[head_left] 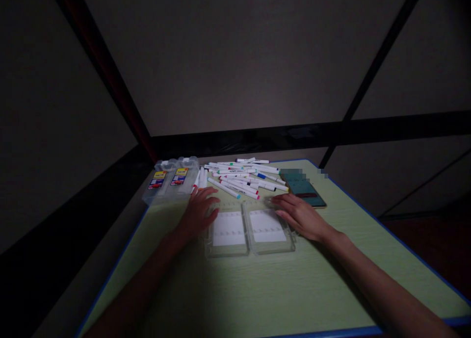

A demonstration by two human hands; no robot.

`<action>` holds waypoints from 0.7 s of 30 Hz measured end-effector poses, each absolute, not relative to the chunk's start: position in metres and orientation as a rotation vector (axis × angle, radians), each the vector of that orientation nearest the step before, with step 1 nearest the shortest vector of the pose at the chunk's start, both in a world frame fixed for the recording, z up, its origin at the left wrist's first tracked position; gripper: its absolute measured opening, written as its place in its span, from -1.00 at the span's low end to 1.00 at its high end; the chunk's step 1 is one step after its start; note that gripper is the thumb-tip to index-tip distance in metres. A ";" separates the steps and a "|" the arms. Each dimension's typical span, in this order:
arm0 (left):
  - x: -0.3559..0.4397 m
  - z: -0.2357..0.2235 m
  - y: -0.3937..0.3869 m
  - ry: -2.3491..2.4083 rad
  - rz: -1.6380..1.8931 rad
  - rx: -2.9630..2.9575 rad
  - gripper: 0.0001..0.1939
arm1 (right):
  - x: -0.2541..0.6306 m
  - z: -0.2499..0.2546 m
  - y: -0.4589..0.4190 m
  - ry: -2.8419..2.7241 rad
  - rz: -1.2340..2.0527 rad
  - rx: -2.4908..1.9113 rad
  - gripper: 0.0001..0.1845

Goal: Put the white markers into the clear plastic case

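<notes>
A clear plastic case (247, 245) lies unfolded flat on the table, with a white sheet (228, 235) in its left half and another white sheet (268, 232) in its right half. At its left edge rests my left hand (198, 210), open, thumb and fingers apart. My right hand (301, 214) lies over the case's right edge, fingers stretched out toward its far corner. Neither hand visibly grips anything; the undersides of the fingers are hidden. Beyond the case is a loose pile of white marker pens (243, 181) with coloured ends.
Two clear cases with yellow and purple labels (171, 178) stand at the table's back left corner. A phone (303, 191) lies to the right of the pens. The pale green table (235, 299) has a blue edge. Behind it rises a dim panelled wall (243, 58).
</notes>
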State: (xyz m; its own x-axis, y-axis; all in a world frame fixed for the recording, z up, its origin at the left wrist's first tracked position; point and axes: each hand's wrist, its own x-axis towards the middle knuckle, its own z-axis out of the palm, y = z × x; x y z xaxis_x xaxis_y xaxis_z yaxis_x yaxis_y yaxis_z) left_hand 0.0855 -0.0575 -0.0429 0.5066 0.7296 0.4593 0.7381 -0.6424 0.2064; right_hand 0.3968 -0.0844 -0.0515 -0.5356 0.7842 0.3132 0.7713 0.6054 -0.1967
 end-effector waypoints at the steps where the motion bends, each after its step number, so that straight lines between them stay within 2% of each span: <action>1: 0.090 -0.039 -0.053 -1.362 -0.819 -2.690 -0.82 | 0.397 -0.052 -0.084 -2.467 0.060 -1.246 -0.60; 9: 0.117 -0.013 -0.001 -1.636 -0.946 -2.579 -0.82 | 0.396 -0.052 -0.084 -2.451 0.082 -1.222 -0.63; 15: 0.115 -0.020 0.014 -1.539 -0.732 -2.791 -0.74 | 0.396 -0.050 -0.085 -2.465 0.095 -1.224 -0.65; 21: 0.097 -0.034 0.021 -1.771 -0.594 -2.505 -0.69 | 0.396 -0.052 -0.084 -2.482 0.098 -1.210 -0.65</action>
